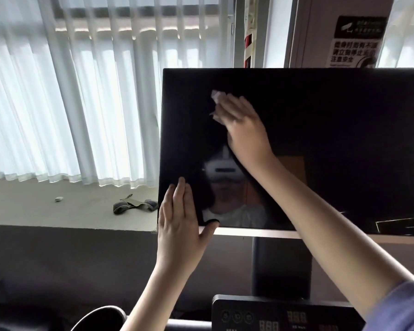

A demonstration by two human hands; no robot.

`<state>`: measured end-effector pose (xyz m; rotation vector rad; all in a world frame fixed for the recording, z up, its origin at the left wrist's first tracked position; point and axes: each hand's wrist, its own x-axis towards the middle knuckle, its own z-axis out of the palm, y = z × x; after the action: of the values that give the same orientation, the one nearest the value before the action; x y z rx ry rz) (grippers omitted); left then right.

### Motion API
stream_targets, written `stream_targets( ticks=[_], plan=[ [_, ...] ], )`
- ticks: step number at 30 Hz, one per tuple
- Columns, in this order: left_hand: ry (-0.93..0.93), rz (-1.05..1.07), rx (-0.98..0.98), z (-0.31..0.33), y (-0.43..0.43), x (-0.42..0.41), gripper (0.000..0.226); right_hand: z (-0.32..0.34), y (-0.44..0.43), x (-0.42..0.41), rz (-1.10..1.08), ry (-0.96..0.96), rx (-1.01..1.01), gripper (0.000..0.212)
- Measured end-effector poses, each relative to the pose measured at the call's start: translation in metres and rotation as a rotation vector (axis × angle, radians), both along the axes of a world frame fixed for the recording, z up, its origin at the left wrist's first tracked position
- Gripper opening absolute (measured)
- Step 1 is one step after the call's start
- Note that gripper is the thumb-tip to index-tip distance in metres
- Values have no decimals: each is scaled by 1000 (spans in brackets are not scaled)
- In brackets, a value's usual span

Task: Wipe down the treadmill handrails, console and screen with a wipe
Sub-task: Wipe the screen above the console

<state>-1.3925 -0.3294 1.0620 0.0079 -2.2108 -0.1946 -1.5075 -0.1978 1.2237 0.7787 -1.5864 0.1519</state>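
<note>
The treadmill's large black screen (332,130) fills the right half of the head view, dark and reflective. My right hand (243,125) lies flat on its upper left part and presses a small white wipe (216,95) against the glass; only the wipe's edge shows past my fingertips. My left hand (179,216) rests with straight fingers on the screen's lower left corner, thumb along the bottom edge. Below the screen, the black console (273,316) with lit digits sits at the bottom of the view.
A grey post (281,263) holds the screen above the console. Left of the screen are white vertical blinds (69,91) and a pale windowsill (58,211) with a grey strap (134,205) and a small white scrap (59,199). A dark round rim (98,316) shows at bottom left.
</note>
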Motion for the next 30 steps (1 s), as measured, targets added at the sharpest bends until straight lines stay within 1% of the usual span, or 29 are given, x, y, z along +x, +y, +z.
stream_targets(
  ticks=[1, 2, 4, 6, 7, 10, 11, 12, 15, 16, 18, 19, 20, 21, 24, 25, 26, 29, 30],
  plan=[
    [0, 0, -2, 0, 0, 0, 86, -2, 3, 1, -22, 34, 58, 34],
    [-2, 0, -2, 0, 0, 0, 86, 2, 9, 0, -58, 66, 67, 32],
    [-3, 1, -1, 0, 0, 0, 86, 14, 18, -5, -97, 54, -42, 30],
    [0, -1, -3, -1, 0, 0, 86, 17, 20, -5, -64, 1, -165, 32],
    [4, -1, -3, -1, 0, -1, 85, 12, 16, -3, -22, 3, -150, 32],
    [6, 2, -3, -2, 1, -1, 85, -17, 6, 7, 56, 66, 95, 25],
    [4, 3, -3, -2, 0, -1, 85, -20, 9, 8, 54, 86, 122, 22],
    [3, 4, -3, -2, 1, -1, 85, -18, 15, 9, 50, 85, 94, 21],
    [-6, 8, -1, -2, 1, -1, 86, -11, 24, 7, 22, 32, -141, 23],
    [-6, 11, -2, -2, 1, -1, 86, -15, 21, 9, 32, 16, -153, 22],
    [-7, 11, -4, -2, 0, -1, 86, -34, 11, 13, 83, -3, -15, 17],
    [-7, 9, -4, -2, 0, -2, 86, -43, 11, 15, 86, 2, 63, 15],
    [-7, 7, -3, -2, 0, -2, 86, -45, 14, 17, 66, 9, 101, 16],
    [-6, 7, -3, -2, 1, -2, 86, -43, 19, 17, 53, 5, 87, 18],
    [-3, 11, -10, -3, 1, -2, 86, -34, 25, 20, 49, -22, -110, 16],
    [-4, 11, -12, -3, 1, -2, 86, -36, 23, 23, 72, -32, -119, 15],
    [-6, 11, -13, -3, 0, -2, 86, -43, 19, 27, 108, -48, -66, 16],
    [-18, 13, -11, -3, 0, -3, 86, -63, 18, 37, 170, -56, 174, 26],
    [-21, 15, -9, -3, 0, -2, 86, -61, 23, 37, 153, -50, 192, 25]
  ],
)
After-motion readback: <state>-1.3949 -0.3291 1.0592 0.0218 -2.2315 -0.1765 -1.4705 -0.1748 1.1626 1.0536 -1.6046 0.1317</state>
